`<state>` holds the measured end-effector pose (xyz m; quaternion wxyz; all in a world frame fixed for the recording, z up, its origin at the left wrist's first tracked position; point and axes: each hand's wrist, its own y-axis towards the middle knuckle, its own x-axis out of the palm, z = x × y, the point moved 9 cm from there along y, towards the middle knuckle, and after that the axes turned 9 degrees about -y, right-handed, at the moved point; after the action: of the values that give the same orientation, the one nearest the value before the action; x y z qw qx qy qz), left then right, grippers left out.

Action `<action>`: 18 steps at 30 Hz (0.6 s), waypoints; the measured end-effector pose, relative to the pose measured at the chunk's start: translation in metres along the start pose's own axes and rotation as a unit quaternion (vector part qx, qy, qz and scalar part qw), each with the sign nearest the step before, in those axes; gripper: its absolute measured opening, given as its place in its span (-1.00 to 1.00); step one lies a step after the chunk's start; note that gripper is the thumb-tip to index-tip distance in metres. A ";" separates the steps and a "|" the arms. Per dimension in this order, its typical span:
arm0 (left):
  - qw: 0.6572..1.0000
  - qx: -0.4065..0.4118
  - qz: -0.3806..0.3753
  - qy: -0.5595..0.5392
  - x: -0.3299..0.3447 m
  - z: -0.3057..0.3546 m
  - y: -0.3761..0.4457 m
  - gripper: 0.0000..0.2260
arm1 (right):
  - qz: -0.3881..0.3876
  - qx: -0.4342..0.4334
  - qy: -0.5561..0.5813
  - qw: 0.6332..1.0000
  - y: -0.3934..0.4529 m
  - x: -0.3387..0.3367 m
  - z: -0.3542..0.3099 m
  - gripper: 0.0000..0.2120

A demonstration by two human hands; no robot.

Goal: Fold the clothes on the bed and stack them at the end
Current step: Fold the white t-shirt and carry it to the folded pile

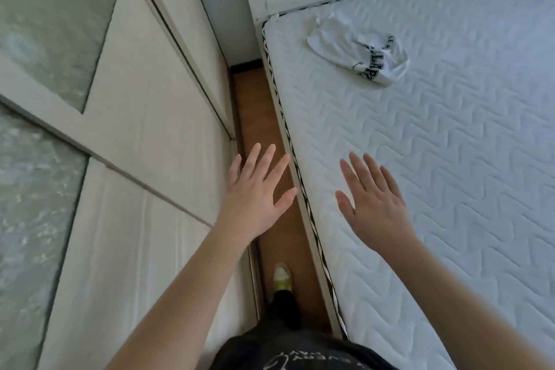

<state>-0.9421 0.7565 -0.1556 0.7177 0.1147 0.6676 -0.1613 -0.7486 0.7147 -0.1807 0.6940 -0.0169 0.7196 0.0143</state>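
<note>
fingers (pixel 264 159) of both hands spread and empty, left hand (pixel 255 192) over floor gap, right hand (pixel 375 204) above mattress edge (pixel 300 189), crumpled shirt (pixel 360 54) well ahead

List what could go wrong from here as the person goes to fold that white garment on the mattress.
1. The white garment lies crumpled near the far corner of the mattress, well beyond both open hands, left hand and right hand; reaching it may mean an awkward lean.
2. The floor strip between the wardrobe doors and the mattress is narrow, so the shoe could catch the bed edge.
</note>
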 end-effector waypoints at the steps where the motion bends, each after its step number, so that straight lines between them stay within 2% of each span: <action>1: 1.000 0.017 -0.001 -0.003 0.001 -0.001 0.024 -0.38 | 0.005 0.025 -0.002 1.000 0.011 -0.004 0.009 -0.40; 5: 0.995 0.102 -0.006 -0.007 -0.002 0.010 0.119 -0.38 | 0.008 0.120 -0.003 0.993 0.048 -0.017 0.045 -0.40; 11: 0.970 0.243 -0.008 -0.001 -0.016 0.045 0.212 -0.40 | 0.001 0.204 -0.014 0.979 0.086 -0.027 0.071 -0.38; 18: 0.951 0.308 -0.001 0.014 -0.032 0.057 0.279 -0.38 | -0.001 0.288 -0.015 0.957 0.108 -0.034 0.106 -0.40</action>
<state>-0.7843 0.9942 -0.1330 0.6382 0.3315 0.5952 -0.3585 -0.6464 0.8278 -0.1513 0.6802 0.1833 0.6827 -0.1940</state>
